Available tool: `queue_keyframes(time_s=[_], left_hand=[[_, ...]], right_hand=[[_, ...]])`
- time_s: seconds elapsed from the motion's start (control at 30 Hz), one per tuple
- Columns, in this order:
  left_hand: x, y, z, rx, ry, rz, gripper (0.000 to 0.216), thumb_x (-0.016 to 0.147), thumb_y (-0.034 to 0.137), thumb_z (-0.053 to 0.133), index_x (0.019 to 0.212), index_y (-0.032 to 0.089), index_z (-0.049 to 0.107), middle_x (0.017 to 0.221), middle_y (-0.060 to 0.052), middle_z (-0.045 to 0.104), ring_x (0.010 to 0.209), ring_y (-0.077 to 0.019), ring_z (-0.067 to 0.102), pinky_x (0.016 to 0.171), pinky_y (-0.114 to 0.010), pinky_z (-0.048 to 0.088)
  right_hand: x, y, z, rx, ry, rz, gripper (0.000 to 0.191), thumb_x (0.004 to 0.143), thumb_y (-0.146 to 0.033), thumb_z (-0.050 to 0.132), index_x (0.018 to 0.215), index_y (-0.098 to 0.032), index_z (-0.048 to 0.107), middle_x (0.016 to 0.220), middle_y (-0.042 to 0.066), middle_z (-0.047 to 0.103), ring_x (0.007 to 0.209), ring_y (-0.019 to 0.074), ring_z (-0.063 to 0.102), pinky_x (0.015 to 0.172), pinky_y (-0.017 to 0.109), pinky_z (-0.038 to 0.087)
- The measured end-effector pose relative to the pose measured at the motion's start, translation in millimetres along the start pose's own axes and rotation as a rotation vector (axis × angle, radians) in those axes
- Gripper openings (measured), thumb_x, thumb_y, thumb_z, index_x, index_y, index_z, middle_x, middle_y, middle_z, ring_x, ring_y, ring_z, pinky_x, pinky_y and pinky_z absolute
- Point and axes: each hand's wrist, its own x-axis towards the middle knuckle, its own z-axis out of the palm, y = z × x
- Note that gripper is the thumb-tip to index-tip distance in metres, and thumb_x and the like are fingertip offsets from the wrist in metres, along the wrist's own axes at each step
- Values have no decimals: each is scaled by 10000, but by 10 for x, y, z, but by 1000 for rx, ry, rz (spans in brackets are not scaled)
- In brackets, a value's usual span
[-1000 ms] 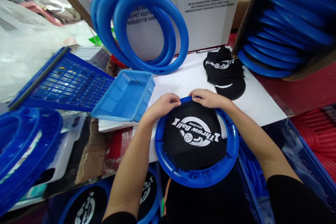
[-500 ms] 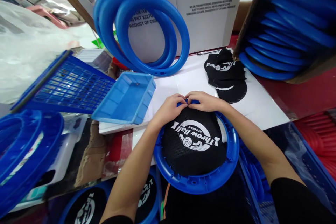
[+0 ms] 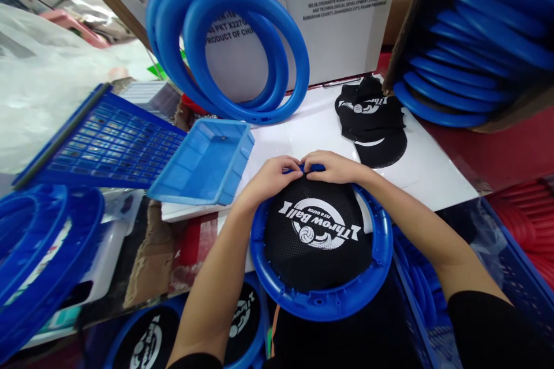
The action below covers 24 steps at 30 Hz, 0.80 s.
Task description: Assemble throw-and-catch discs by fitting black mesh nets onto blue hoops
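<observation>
Before me, at the table's near edge, lies a blue plastic ring with a black mesh disc inside it, printed "Throw Ball" in white. My left hand and my right hand meet at the ring's far rim. Their fingers are bent and pinched over the edge of the mesh disc and the rim there; the fingertips hide exactly what lies under them. To the right, beyond my right hand, a pile of black mesh discs rests on the white board.
Blue rings lean against a printed carton at the back. A light-blue tray and a blue basket stand at left. A box of stacked rings is at right. Finished-looking discs lie below.
The view has shifted slightly. Both hands stay at the far rim, with the fingers of the two hands moved only a little along it.
</observation>
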Motion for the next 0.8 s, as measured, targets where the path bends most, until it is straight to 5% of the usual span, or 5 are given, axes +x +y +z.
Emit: queue_keyframes(time_s=[0.4, 0.8], left_hand=[[57, -9, 99, 130, 48, 59, 173, 888, 279, 577, 802, 206, 708, 1044, -80, 732, 1015, -241, 683, 1004, -411, 542], [121, -30, 147, 272, 8, 1, 202, 912, 288, 562, 813, 196, 712, 964, -76, 692, 949, -250, 668, 928, -393, 530]], right_hand=[[30, -80, 63, -71, 101, 119, 113, 923, -166, 596, 892, -172, 704, 946, 62, 753, 891, 192, 653, 861, 312, 474], [37, -61, 62, 64, 153, 278, 78, 803, -130, 662, 767, -178, 711, 951, 43, 788, 931, 207, 694, 913, 318, 506]])
